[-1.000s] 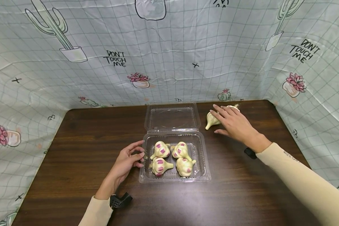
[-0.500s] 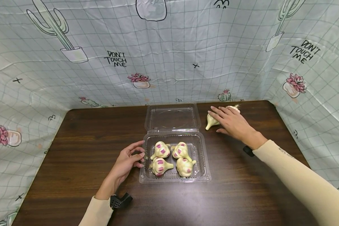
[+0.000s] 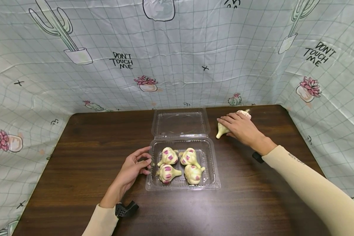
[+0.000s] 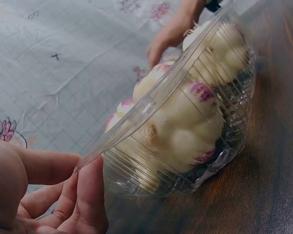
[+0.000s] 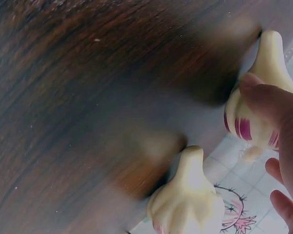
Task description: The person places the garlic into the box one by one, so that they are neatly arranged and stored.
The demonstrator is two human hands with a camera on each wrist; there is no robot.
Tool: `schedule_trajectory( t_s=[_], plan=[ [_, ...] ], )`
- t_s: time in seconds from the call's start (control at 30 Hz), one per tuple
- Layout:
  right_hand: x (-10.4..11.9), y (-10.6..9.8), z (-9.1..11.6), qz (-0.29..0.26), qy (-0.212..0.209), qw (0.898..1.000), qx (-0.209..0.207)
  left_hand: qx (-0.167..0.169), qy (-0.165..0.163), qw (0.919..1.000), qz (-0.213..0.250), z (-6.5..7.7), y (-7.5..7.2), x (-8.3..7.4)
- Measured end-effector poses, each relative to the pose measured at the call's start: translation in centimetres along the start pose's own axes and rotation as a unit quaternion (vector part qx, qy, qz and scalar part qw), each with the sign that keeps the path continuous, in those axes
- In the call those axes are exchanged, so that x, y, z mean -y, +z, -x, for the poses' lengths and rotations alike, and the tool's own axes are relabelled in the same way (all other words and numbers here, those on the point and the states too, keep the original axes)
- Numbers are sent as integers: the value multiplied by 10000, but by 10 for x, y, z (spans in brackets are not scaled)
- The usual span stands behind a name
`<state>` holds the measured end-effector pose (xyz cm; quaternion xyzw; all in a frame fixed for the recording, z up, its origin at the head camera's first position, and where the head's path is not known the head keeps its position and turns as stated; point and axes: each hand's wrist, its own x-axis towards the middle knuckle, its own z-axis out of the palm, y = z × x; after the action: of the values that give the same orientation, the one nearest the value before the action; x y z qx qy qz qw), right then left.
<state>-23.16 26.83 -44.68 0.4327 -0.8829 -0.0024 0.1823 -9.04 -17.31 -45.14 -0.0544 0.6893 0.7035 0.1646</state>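
My left hand (image 3: 131, 168) pinches the left rim of a clear plastic clamshell box (image 3: 214, 162); in the left wrist view the thumb and fingers meet on that rim (image 4: 132, 119). Several garlic bulbs with purple patches lie in the box, one a garlic bulb (image 3: 168, 173) at the front left. To the right of the lid, my right hand (image 3: 243, 129) grips another garlic bulb (image 3: 222, 130) from above. In the right wrist view the thumb presses the side of this bulb (image 5: 269, 61), its neck pointing up. A further garlic bulb (image 3: 245, 114), partly covered by the hand, lies just behind.
The box's lid (image 3: 180, 123) lies folded back toward the rear of the dark wooden table (image 3: 85, 170). A patterned cloth (image 3: 177, 55) hangs behind the table and along both sides.
The right hand has closed around the nearer loose bulb, which has shifted slightly toward the front. My left hand and the box have stayed in place.
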Motion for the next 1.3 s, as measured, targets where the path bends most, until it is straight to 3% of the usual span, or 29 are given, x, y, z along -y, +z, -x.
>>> schedule_trajectory(
  t_s=[0.23,0.53,0.73,0.97,1.3],
  plan=[
    [6,-15,0,-54,280,9996,-17,18,19,10000,28,0,1,1],
    [24,-53,-3,-101,283,9966,-763,41,63,10000,42,0,0,0],
    [45,-72,-9,-47,28,9951,-986,62,67,9999,125,0,1,1],
    [69,-78,-18,5,-609,9923,-1078,69,103,9998,169,1,1,2],
    [95,-73,-27,97,-1262,9902,-589,26,115,9999,126,0,2,4]
  ],
)
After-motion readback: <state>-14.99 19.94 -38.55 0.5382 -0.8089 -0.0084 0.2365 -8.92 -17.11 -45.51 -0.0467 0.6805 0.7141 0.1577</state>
